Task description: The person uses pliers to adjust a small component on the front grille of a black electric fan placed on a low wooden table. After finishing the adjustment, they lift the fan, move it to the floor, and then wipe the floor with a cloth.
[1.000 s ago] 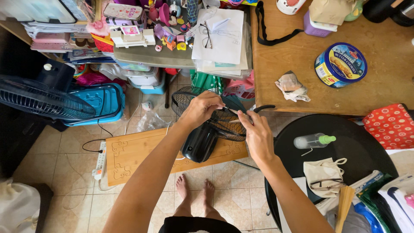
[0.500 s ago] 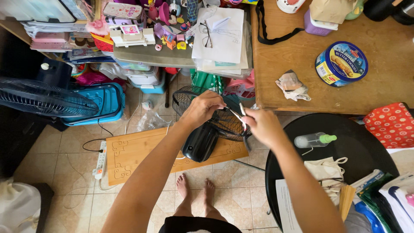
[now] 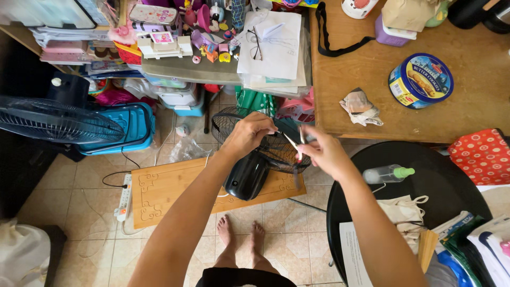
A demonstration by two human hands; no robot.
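Both hands [image 3: 287, 141] pinch thin stick [image 3: 292, 143] btwn them, above fan [image 3: 255, 159].

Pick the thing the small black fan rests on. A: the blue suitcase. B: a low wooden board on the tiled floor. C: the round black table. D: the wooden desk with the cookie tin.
B: the small black fan sits on the low wooden board, under both hands.

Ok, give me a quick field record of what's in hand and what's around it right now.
left hand: gripping the wire fan guard
right hand: pinching a thin pale strip that reaches toward the left hand
fan motor housing: black, below the guard, over the wooden board
right side: spray bottle on the black round table
upper right: cookie tin on the wooden table
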